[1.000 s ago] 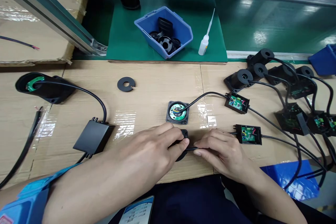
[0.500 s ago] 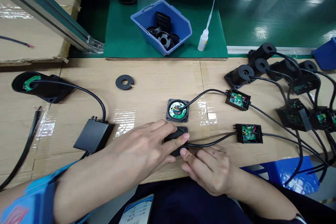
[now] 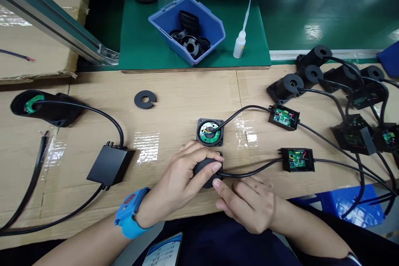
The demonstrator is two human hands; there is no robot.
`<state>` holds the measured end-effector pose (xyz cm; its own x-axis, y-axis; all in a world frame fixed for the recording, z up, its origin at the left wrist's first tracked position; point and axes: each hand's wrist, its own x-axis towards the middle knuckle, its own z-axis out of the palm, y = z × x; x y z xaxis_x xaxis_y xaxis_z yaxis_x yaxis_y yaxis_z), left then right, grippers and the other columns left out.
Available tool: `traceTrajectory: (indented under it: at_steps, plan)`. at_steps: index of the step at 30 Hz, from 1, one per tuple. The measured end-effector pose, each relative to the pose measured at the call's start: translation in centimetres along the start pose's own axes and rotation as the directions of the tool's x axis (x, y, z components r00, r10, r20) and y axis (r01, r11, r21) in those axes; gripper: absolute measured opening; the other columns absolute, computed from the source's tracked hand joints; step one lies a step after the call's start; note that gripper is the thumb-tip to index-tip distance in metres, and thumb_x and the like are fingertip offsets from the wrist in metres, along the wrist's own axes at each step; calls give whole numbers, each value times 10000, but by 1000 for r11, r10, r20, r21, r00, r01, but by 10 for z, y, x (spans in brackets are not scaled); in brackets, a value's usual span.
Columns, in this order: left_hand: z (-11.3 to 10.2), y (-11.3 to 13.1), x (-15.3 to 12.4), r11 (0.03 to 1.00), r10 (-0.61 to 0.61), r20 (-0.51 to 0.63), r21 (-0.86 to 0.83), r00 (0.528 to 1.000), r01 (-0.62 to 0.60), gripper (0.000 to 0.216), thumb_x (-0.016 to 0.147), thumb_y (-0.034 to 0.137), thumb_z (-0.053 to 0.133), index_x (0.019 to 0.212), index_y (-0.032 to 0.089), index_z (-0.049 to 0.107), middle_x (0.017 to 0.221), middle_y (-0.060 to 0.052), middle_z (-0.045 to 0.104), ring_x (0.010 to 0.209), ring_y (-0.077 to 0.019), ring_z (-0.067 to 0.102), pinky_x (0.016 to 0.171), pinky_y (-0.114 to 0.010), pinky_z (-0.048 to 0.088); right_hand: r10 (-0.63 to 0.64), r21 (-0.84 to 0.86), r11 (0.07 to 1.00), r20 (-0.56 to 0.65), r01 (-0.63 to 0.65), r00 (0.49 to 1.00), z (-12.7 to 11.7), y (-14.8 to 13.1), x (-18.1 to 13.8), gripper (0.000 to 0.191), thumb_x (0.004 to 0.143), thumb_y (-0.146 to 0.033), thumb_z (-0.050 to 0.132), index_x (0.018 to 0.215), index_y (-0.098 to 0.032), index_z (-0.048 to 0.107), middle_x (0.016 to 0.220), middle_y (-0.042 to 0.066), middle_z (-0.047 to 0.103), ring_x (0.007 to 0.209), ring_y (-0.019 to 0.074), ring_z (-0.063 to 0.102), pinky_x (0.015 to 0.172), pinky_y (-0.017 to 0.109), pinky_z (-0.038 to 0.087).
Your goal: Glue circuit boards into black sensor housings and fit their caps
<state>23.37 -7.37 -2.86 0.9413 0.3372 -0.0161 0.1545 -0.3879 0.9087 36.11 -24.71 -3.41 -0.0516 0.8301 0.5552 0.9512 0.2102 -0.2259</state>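
Cardboard worktop (image 3: 174, 91): the left hand (image 3: 181, 170) curls closed around a black housing (image 3: 202, 165), at six o'clock from the circuit base (image 3: 210, 132); the right hand (image 3: 251, 203) thumbs its four-o'clock edge, fingers bent, their hold unclear.

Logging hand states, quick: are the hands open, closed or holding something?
Left hand: closed, holding the round black part.
Right hand: fingers curled, thumb at that part's edge; whether it grips anything cannot be told.

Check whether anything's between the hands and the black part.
Nothing visible: the left hand lies directly on the black part, and the right hand is at its near right edge. The cable runs off rightward, beyond the right hand.
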Motion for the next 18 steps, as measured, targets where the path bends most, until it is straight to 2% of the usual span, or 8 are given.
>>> traceTrajectory:
  at_steps: [4, 9, 12, 14, 16, 18]
  plan:
    - [5, 0, 0, 1000, -9, -11, 3, 1000, 9, 140, 1022, 240, 539, 1047, 222, 675, 984, 24, 690, 945, -140, 576, 922, -343, 386, 31, -14, 999, 27, -31, 999, -1, 0, 2, 270, 955, -291, 631, 1095, -71, 702, 605, -4, 582, 494, 125, 512, 463, 317, 360]
    - [4, 0, -3, 999, -33, -24, -39, 999, 32, 166, 1035, 269, 514, 1047, 212, 669, 982, -8, 674, 963, -162, 584, 929, -353, 401, 99, 51, 993, 72, -103, 992, -1, 0, 5, 155, 970, -225, 599, 1028, -104, 676, 629, -26, 595, 470, 92, 511, 440, 287, 369]
    - [-4, -3, -3, 993, -34, 94, -112, 995, 44, 210, 1054, 265, 483, 1152, 239, 667, 1114, -7, 678, 1078, -152, 606, 980, -320, 435, 128, 58, 990, 68, -132, 989, 0, -2, 5, 117, 970, -212, 597, 979, -121, 671, 657, -19, 627, 500, 97, 556, 467, 297, 388]
    - [-8, -7, -5, 981, -38, 161, -180, 986, 67, 249, 1067, 244, 451, 1271, 248, 593, 1245, -22, 637, 1183, -145, 586, 1028, -302, 446, 133, 50, 989, 69, -137, 989, 1, -4, 5, 116, 973, -210, 597, 969, -121, 671, 659, -13, 629, 523, 101, 573, 489, 301, 390]
    - [-8, -11, -7, 983, 14, 109, -182, 994, 6, 219, 1061, 214, 451, 1267, 227, 527, 1253, -50, 600, 1191, -147, 568, 1021, -307, 456, 114, 1, 993, 72, -115, 991, -1, -6, 7, 118, 972, -221, 611, 985, -121, 672, 647, -22, 609, 511, 99, 547, 486, 299, 367]
    - [-5, -15, -10, 992, 97, -8, -86, 995, -97, 143, 1041, 177, 479, 1178, 209, 503, 1156, -55, 576, 1125, -150, 549, 977, -319, 457, 81, -66, 995, 78, -76, 994, -4, -9, 11, 124, 958, -235, 644, 998, -123, 676, 639, -32, 587, 500, 101, 524, 490, 294, 352]
